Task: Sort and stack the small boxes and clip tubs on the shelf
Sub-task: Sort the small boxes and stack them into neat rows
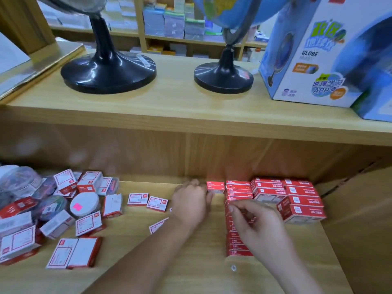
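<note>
Small red and white boxes lie scattered on the left of the lower shelf [191, 268], mixed with round clip tubs [84, 204]. A neat column of red boxes [238, 240] runs front to back at the middle right. Larger red boxes [297, 196] are stacked behind it on the right. My left hand [191, 202] grips a small red box [215, 186] at the back of the shelf, just left of the column. My right hand [254, 225] hovers over the column with curled fingers; I cannot tell whether it pinches anything.
The upper shelf board [191, 115] overhangs the work area and bears two black globe stands [108, 71] [223, 77] and a blue globe carton [307, 60]. A cardboard wall [356, 230] closes the lower shelf on the right.
</note>
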### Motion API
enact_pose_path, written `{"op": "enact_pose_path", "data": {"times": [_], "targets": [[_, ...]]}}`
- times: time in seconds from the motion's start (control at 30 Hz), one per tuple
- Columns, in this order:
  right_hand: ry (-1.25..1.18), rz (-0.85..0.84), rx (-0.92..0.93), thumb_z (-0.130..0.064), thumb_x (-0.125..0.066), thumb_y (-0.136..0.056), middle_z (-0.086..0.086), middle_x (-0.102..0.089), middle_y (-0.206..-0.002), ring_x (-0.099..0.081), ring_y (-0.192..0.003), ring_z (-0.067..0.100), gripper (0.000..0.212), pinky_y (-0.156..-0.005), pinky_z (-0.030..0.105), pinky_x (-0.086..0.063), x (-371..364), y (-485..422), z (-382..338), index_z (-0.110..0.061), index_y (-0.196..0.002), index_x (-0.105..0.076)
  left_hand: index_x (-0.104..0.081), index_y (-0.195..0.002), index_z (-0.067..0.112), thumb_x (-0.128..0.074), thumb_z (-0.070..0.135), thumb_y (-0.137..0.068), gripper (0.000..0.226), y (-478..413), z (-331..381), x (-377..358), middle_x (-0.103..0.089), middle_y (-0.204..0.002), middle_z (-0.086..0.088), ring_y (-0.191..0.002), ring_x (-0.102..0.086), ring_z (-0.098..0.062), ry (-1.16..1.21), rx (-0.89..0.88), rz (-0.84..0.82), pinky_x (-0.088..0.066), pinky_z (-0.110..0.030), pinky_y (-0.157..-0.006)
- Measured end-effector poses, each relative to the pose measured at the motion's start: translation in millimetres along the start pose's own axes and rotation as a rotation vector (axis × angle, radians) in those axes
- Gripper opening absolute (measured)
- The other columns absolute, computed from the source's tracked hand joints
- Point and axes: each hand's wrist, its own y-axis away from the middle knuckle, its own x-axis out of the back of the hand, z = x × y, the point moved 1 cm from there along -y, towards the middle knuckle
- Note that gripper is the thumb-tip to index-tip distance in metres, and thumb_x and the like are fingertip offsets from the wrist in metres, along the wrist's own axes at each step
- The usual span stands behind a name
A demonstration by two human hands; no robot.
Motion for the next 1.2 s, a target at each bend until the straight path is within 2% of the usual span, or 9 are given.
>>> {"op": "enact_pose_path", "data": {"times": [0.17, 0.3, 0.43, 0.53, 0.63, 0.77, 0.97, 1.1, 1.2], "targets": [[-0.002, -0.005, 0.0, -0.028, -0.069, -0.085, -0.015, -0.068, -0.073, -0.063, -0.064, 0.008, 0.004, -0.063, 0.033, -0.052, -8.4, 2.5, -12.1, -0.031, -0.086, -0.07, -0.07, -0.107, 0.021, -0.053, 0.049, -0.096, 0.035, 1.1, 1.5, 15.7, -0.063, -0.104, -0.003, -0.105, -0.062, -0.027, 0.064, -0.004, -0.043, -0.045, -0.035, -0.086], [-0.023, -0.135, -0.038, -0.025, -0.068, -0.084, -0.014, -0.066, -0.075, -0.062, -0.065, 0.008, 0.008, -0.063, 0.03, -0.052, -38.0, 7.9, -17.1, -0.029, -0.09, -0.072, -0.073, -0.102, 0.019, -0.065, 0.026, -0.089, 0.016, 38.2, -54.0, 40.1, -0.064, -0.094, 0.0, -0.091, -0.065, -0.025, 0.33, 0.072, 0.139, -0.054, -0.037, -0.074], [0.087, -0.257, -0.08, -0.025, -0.06, -0.086, -0.008, -0.057, -0.107, -0.064, -0.096, 0.016, 0.036, -0.087, 0.035, -0.054, -81.5, 4.4, -16.9, -0.024, -0.122, -0.065, -0.071, -0.092, 0.03, -0.065, 0.041, -0.086, 0.014, 98.7, -111.2, 47.0, -0.056, -0.082, 0.015, -0.084, -0.066, -0.015, 0.328, 0.068, 0.093, -0.052, -0.029, -0.068], [0.234, -0.374, -0.171, -0.04, -0.057, -0.093, -0.001, -0.048, -0.122, -0.056, -0.114, 0.024, 0.038, -0.094, 0.037, -0.049, -105.7, -9.0, -26.3, -0.026, -0.128, -0.056, -0.071, -0.11, 0.033, -0.066, 0.056, -0.083, 0.036, 125.6, -117.1, 36.1, -0.055, -0.097, 0.016, -0.091, -0.062, -0.006, 0.391, 0.063, 0.026, -0.053, -0.025, -0.076], [0.296, -0.43, -0.189, -0.051, -0.055, -0.092, -0.003, -0.042, -0.107, -0.059, -0.1, 0.025, 0.028, -0.083, 0.037, -0.05, -119.2, -13.8, -33.6, -0.026, -0.102, -0.058, -0.07, -0.119, 0.032, -0.067, 0.054, -0.084, 0.041, 130.3, -117.4, 32.4, -0.054, -0.1, 0.015, -0.091, -0.061, -0.004, 0.46, 0.064, 0.051, -0.054, -0.028, -0.076], [0.265, -0.357, -0.135, -0.05, -0.059, -0.091, -0.01, -0.041, -0.097, -0.059, -0.095, 0.017, 0.023, -0.075, 0.032, -0.049, -123.1, -2.0, -33.3, -0.034, -0.106, -0.067, -0.074, -0.111, 0.037, -0.069, 0.052, -0.085, 0.031, 131.6, -120.9, 35.1, -0.053, -0.097, 0.017, -0.09, -0.058, 0.001, 0.534, 0.078, 0.064, -0.054, -0.029, -0.076], [0.099, -0.259, -0.124, -0.038, -0.068, -0.088, -0.016, -0.063, -0.093, -0.062, -0.086, 0.007, 0.016, -0.074, 0.038, -0.054, -117.8, 7.8, -32.2, -0.035, -0.1, -0.059, -0.069, -0.101, 0.034, -0.077, 0.044, -0.077, 0.028, 136.0, -124.0, 35.3, -0.063, -0.092, 0.022, -0.091, -0.058, 0.0, 0.597, 0.127, 0.049, -0.053, -0.029, -0.078], [0.044, -0.189, -0.045, -0.02, -0.066, -0.092, -0.013, -0.057, -0.1, -0.061, -0.088, 0.005, 0.022, -0.081, 0.017, -0.046, -104.5, 3.4, -35.2, -0.033, -0.11, -0.066, -0.071, -0.097, 0.038, -0.086, 0.033, -0.073, 0.029, 139.5, -123.6, 36.0, -0.063, -0.09, 0.024, -0.087, -0.061, -0.007, 0.676, 0.197, 0.015, -0.049, -0.016, -0.075], [0.045, -0.204, -0.054, -0.019, -0.076, -0.086, -0.013, -0.056, -0.092, -0.056, -0.076, -0.001, 0.03, -0.07, 0.004, -0.037, -92.5, -4.7, -39.6, -0.031, -0.112, -0.066, -0.072, -0.094, 0.04, -0.089, 0.03, -0.07, 0.031, 137.8, -124.5, 33.9, -0.063, -0.094, 0.024, -0.086, -0.06, -0.009, 0.73, 0.234, 0.014, -0.047, -0.016, -0.075]]}}
